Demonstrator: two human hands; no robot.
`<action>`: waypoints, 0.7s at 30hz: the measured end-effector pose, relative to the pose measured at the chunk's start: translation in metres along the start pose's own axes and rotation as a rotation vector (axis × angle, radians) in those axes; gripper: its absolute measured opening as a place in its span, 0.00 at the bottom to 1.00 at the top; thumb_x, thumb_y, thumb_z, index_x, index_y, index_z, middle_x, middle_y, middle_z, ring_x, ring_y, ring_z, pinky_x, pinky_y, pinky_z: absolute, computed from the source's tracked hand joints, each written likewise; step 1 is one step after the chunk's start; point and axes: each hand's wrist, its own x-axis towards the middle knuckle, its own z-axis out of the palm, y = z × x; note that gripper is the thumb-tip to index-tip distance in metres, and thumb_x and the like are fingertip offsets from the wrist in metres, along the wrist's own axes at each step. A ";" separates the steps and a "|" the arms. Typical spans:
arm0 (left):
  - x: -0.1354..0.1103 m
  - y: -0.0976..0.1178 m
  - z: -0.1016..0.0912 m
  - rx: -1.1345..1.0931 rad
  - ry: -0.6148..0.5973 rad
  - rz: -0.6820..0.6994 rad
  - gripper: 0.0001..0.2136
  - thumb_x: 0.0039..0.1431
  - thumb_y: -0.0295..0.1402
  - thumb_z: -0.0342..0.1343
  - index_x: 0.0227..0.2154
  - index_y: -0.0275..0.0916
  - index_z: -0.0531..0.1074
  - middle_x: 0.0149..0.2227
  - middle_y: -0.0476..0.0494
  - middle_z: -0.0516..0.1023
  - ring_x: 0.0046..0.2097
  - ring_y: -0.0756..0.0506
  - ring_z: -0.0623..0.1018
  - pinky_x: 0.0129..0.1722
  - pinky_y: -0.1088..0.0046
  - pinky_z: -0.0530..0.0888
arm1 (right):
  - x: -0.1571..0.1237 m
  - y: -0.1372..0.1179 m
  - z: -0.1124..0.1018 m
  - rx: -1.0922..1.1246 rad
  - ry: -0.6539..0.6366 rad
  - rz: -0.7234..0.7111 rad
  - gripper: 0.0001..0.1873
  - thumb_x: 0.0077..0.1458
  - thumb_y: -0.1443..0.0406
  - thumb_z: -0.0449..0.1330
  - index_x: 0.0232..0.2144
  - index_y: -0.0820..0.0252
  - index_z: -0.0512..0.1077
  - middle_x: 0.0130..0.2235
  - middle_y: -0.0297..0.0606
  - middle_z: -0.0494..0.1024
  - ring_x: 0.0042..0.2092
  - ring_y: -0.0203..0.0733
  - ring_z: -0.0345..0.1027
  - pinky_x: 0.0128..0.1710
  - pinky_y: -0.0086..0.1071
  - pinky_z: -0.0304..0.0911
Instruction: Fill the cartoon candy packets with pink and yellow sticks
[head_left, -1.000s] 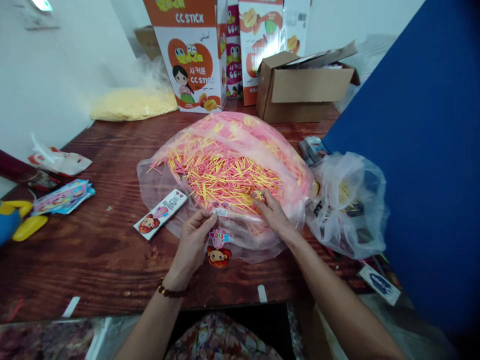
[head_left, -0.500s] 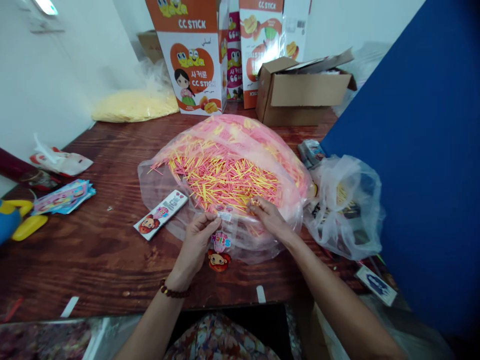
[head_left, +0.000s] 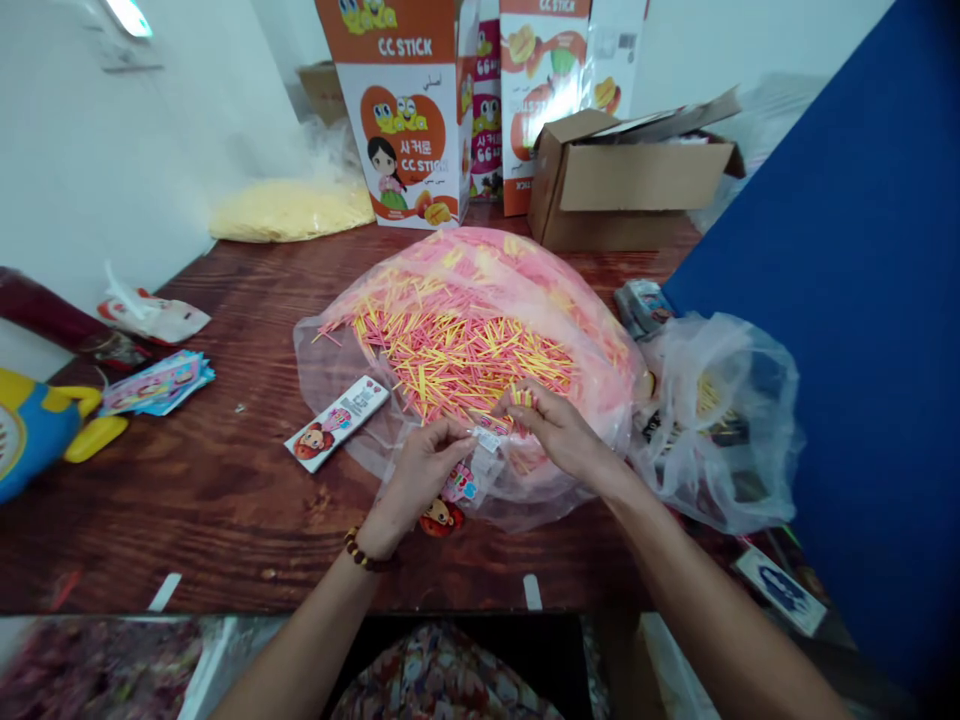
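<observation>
A large clear plastic bag (head_left: 319, 350) lies open on the table, heaped with thin pink and yellow sticks (head_left: 469, 355). At its near edge, my left hand (head_left: 429, 465) pinches the top of a small printed plastic pouch (head_left: 459, 487), which hangs down with a red-haired cartoon figure on it. My right hand (head_left: 559, 425) is closed around a small bunch of yellow and pink sticks (head_left: 520, 398), just right of the pouch's top. Left of the big bag lies a stack of similar printed pouches (head_left: 337, 423), partly over its plastic.
At the back stand a printed carton (head_left: 409, 130) and an open brown box (head_left: 637, 180). A white plastic bag (head_left: 750, 420) sits at the right beside a blue panel (head_left: 840, 300). Blue printed packets (head_left: 161, 385) and a yellow-blue toy (head_left: 45, 425) lie at the left.
My right hand has lifted slightly off the heap with the sticks. My left hand has tilted the pouch, its top leaning right towards my right hand. The view has shifted a little left.
</observation>
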 end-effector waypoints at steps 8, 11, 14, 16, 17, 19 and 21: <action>-0.003 -0.008 -0.010 0.158 -0.066 -0.027 0.10 0.54 0.36 0.60 0.22 0.36 0.72 0.22 0.51 0.69 0.26 0.52 0.65 0.26 0.77 0.62 | 0.000 0.014 0.013 -0.541 -0.225 -0.201 0.03 0.60 0.68 0.52 0.32 0.55 0.62 0.28 0.32 0.68 0.28 0.37 0.57 0.29 0.30 0.52; -0.005 -0.008 -0.011 0.154 -0.065 -0.019 0.11 0.54 0.37 0.60 0.21 0.37 0.72 0.22 0.51 0.69 0.26 0.52 0.64 0.25 0.77 0.61 | 0.000 0.015 0.013 -0.507 -0.237 -0.201 0.03 0.59 0.69 0.52 0.34 0.55 0.64 0.28 0.32 0.69 0.27 0.37 0.58 0.28 0.30 0.51; -0.007 -0.005 -0.012 0.145 -0.067 -0.013 0.11 0.54 0.37 0.60 0.20 0.37 0.73 0.22 0.51 0.70 0.25 0.52 0.64 0.25 0.76 0.60 | -0.001 0.009 0.012 -0.414 -0.230 -0.166 0.03 0.59 0.67 0.52 0.34 0.54 0.65 0.25 0.31 0.68 0.26 0.38 0.58 0.27 0.30 0.51; -0.007 -0.004 -0.012 0.127 -0.071 -0.015 0.10 0.53 0.37 0.60 0.21 0.37 0.74 0.22 0.50 0.71 0.25 0.51 0.65 0.26 0.76 0.61 | -0.002 0.007 0.012 -0.365 -0.230 -0.146 0.04 0.59 0.65 0.52 0.33 0.53 0.66 0.24 0.31 0.67 0.26 0.39 0.58 0.28 0.30 0.52; -0.007 -0.004 -0.012 0.123 -0.072 -0.018 0.10 0.53 0.37 0.61 0.21 0.37 0.75 0.22 0.50 0.71 0.25 0.51 0.65 0.26 0.76 0.61 | -0.002 0.007 0.013 -0.352 -0.225 -0.139 0.04 0.60 0.64 0.52 0.32 0.53 0.67 0.25 0.31 0.68 0.26 0.39 0.59 0.28 0.31 0.53; -0.006 -0.006 -0.012 0.145 -0.074 -0.022 0.10 0.52 0.37 0.61 0.21 0.38 0.74 0.21 0.51 0.70 0.25 0.51 0.64 0.26 0.76 0.60 | -0.003 0.009 0.014 -0.346 -0.205 -0.136 0.05 0.59 0.64 0.53 0.31 0.53 0.67 0.27 0.33 0.70 0.28 0.40 0.60 0.30 0.31 0.54; -0.005 -0.009 -0.012 0.198 -0.081 -0.015 0.11 0.54 0.37 0.60 0.20 0.38 0.71 0.20 0.52 0.66 0.24 0.51 0.62 0.25 0.76 0.57 | -0.003 0.012 0.017 -0.349 -0.189 -0.134 0.04 0.58 0.63 0.54 0.31 0.53 0.67 0.29 0.35 0.72 0.29 0.41 0.62 0.31 0.32 0.54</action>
